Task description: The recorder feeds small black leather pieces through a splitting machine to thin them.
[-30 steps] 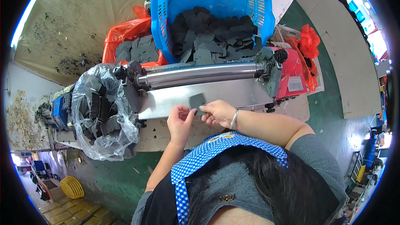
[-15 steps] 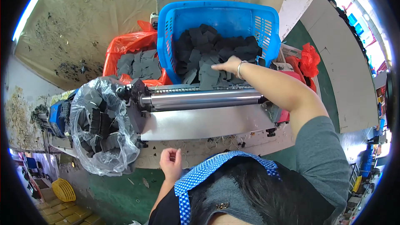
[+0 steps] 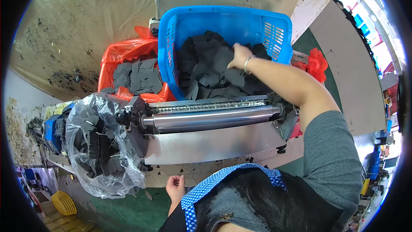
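A blue plastic basket (image 3: 227,10) holds a heap of dark grey flat pieces (image 3: 206,79). My right hand (image 3: 241,56) reaches into it above the heap. Its fingers and thumb close on some of the dark grey pieces, which are smeared by motion. On the near side of the basket lies a machine with a shiny metal roller (image 3: 214,118) and a sloping metal plate (image 3: 201,144). Beside the plate's near edge, close to my body, my left hand (image 3: 175,187) is loosely curled with nothing visible in it.
Left of the basket, a red plastic bag (image 3: 124,51) holds more grey pieces. A clear plastic bag (image 3: 133,176) with dark pieces hangs at the machine's left end. Another red bag (image 3: 316,64) sits right of the basket. A yellow basket (image 3: 64,203) stands on the floor.
My right hand has moved from the basket's near edge farther in and to the right, over the heap. Pieces that lay across the near edge have shifted inward. My left hand stays curled.
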A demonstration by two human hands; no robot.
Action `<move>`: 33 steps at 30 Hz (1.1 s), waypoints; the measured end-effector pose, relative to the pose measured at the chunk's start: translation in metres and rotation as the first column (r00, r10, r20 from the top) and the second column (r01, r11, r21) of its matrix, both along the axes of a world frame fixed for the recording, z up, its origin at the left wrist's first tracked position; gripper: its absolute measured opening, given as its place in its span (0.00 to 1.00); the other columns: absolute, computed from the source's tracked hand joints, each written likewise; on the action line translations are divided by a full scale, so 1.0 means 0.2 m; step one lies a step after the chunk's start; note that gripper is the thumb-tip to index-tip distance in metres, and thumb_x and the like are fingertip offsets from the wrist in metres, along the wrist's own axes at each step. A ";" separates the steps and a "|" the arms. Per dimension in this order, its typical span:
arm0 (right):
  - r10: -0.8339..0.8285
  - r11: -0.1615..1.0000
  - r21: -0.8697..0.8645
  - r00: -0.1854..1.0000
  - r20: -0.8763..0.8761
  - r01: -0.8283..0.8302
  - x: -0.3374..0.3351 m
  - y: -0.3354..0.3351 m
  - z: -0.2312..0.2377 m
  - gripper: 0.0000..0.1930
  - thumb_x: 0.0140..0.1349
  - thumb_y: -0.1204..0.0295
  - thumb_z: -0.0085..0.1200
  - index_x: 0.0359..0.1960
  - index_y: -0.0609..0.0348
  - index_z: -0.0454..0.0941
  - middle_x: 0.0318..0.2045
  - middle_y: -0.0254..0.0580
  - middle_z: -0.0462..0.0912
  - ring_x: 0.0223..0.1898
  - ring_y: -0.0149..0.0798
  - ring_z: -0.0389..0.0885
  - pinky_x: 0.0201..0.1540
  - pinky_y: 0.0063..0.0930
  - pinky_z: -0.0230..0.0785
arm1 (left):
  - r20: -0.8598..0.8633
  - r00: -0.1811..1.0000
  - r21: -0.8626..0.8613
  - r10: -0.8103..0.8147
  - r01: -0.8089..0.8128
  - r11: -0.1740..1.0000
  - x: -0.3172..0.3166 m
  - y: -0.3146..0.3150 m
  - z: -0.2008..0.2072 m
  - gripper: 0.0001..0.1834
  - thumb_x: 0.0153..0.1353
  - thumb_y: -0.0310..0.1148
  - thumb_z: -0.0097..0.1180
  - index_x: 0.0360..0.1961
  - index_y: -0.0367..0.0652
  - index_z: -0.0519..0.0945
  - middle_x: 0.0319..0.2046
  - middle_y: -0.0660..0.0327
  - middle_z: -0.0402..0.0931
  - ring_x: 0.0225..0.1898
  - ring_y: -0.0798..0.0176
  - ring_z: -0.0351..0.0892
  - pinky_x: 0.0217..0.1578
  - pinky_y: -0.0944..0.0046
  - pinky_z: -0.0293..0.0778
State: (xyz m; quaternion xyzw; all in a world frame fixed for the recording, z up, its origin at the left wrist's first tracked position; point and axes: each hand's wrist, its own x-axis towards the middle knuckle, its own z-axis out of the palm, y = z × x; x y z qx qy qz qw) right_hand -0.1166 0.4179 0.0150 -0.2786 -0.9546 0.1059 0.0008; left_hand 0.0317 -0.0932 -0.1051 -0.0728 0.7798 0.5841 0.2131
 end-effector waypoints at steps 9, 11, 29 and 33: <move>0.395 0.898 0.284 0.899 -0.189 -0.336 0.02 -0.04 0.04 0.22 0.39 0.73 0.61 0.40 0.60 0.71 0.38 0.54 0.75 0.42 0.54 0.74 0.43 0.43 0.71 | 0.007 0.998 -0.064 -0.067 0.068 0.996 -0.01 0.01 -0.11 0.06 0.52 0.25 0.60 0.26 0.37 0.75 0.21 0.65 0.74 0.21 0.75 0.70 0.24 0.74 0.68; 0.840 0.542 0.250 0.529 -0.123 -0.802 -0.01 -0.34 -0.04 0.18 0.47 0.75 0.52 0.43 0.55 0.71 0.38 0.52 0.75 0.42 0.52 0.74 0.43 0.41 0.71 | 0.008 0.997 -0.043 -0.074 0.074 0.996 0.01 0.03 -0.11 0.05 0.51 0.25 0.59 0.28 0.36 0.75 0.23 0.64 0.75 0.23 0.73 0.72 0.26 0.72 0.70; -0.278 0.951 0.131 0.960 -0.044 0.281 0.54 0.24 0.52 0.29 0.43 0.53 0.64 0.40 0.66 0.78 0.41 0.58 0.79 0.44 0.52 0.78 0.48 0.39 0.69 | -0.174 0.912 0.020 -0.372 0.381 0.924 -0.06 0.19 0.04 0.09 0.53 0.30 0.63 0.25 0.37 0.75 0.22 0.65 0.72 0.22 0.75 0.71 0.25 0.73 0.69; -0.065 0.939 0.312 0.967 -0.248 0.143 1.20 0.26 0.68 0.25 0.46 0.54 0.60 0.40 0.62 0.77 0.38 0.55 0.79 0.43 0.52 0.77 0.47 0.40 0.69 | -0.120 0.828 0.083 -0.547 0.557 0.826 -0.01 0.36 0.04 0.10 0.53 0.30 0.63 0.26 0.37 0.75 0.22 0.65 0.73 0.22 0.76 0.71 0.25 0.73 0.69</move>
